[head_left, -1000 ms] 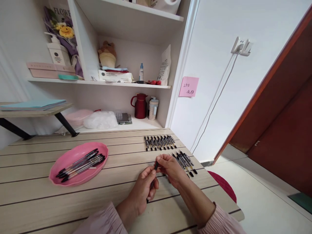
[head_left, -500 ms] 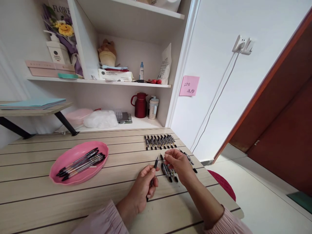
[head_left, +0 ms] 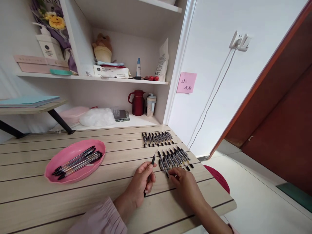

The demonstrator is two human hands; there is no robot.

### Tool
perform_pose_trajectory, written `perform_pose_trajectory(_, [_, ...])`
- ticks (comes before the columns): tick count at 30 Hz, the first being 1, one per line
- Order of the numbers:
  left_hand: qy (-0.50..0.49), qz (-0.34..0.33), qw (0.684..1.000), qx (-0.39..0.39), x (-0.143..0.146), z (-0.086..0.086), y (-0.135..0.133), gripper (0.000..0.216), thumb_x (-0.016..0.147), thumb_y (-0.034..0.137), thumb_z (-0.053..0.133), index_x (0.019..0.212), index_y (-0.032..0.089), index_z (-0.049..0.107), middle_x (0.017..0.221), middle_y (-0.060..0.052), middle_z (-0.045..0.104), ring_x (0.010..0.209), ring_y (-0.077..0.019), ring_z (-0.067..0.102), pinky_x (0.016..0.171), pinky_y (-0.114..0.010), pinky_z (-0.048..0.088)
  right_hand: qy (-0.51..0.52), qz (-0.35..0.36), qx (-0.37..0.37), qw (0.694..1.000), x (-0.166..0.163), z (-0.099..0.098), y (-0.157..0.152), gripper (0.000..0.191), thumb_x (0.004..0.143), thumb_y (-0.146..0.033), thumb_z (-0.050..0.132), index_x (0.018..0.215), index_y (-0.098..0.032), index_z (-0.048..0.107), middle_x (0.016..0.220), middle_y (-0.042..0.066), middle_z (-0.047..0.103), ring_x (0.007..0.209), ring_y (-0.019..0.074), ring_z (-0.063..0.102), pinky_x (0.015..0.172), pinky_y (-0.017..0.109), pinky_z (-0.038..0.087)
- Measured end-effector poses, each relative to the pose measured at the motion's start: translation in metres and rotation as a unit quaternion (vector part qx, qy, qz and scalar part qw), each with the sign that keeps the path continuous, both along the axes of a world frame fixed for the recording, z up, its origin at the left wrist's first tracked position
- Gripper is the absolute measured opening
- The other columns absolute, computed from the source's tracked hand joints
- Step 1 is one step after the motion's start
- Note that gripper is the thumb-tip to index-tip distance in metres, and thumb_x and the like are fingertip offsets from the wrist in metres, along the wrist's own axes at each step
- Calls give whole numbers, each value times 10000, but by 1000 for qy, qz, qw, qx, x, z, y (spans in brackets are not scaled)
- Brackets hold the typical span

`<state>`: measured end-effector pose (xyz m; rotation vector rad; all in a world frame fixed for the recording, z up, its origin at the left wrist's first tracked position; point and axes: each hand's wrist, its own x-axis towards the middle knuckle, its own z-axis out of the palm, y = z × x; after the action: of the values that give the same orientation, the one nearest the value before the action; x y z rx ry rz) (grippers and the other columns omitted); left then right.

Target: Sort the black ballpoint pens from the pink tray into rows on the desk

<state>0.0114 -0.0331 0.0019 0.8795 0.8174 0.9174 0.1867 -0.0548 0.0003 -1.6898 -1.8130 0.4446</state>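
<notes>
My left hand [head_left: 140, 183] is closed around a black-gripped pen [head_left: 153, 159], its tip pointing up and away from me. To the right, on the table, lies a near row of several uncapped clear-barrelled pens [head_left: 179, 158] with black ends. My right hand [head_left: 185, 182] is at the lower end of this row, thumb and fingers pinched on the black end of the leftmost pen [head_left: 163, 166]. Behind is another row of several pens [head_left: 158, 139], side by side. More capped pens [head_left: 79, 162] lie in a pink scalloped dish [head_left: 52, 180] at the left.
The striped wooden table [head_left: 92, 208] ends at a rounded right corner. Beyond its back edge stand a red jug [head_left: 138, 103], a patterned cup [head_left: 151, 105] and a bagged white bundle [head_left: 97, 117] in the shelf. A small raised stand [head_left: 36, 109] is at left.
My right hand has moved down towards me, from the pens' tips to their lower ends, uncovering the near row. My left hand still holds its pen. The view has shifted slightly.
</notes>
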Motion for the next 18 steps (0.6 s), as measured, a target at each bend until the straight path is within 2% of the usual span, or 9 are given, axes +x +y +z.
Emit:
perform_pose_trajectory(6, [-3,1,1000,-1,0,0,0,288,771,405,502,964,192,507,528,69,478,300,-2,242,308,-145,114,-125,-27,-5,992,-11,2,-4,151,763,-186,471,728,-216,615,771,5,613,714,127,557,614,220,320])
perform_pose_trajectory(12, [-5,-1,1000,5,0,-1,1,304,769,412,501,973,187,509,524,72,472,292,-6,244,303,-151,117,-174,-35,-17,984,-19,5,2,152,792,-191,473,735,-219,611,775,-3,605,700,111,555,578,221,288])
perform_pose_trajectory(18, [-6,-4,1000,6,-1,-2,1,337,750,443,515,967,184,514,526,71,477,296,-3,249,311,-149,119,-191,-48,4,980,-24,6,7,149,797,-182,472,723,-211,598,764,1,601,677,117,557,549,232,268])
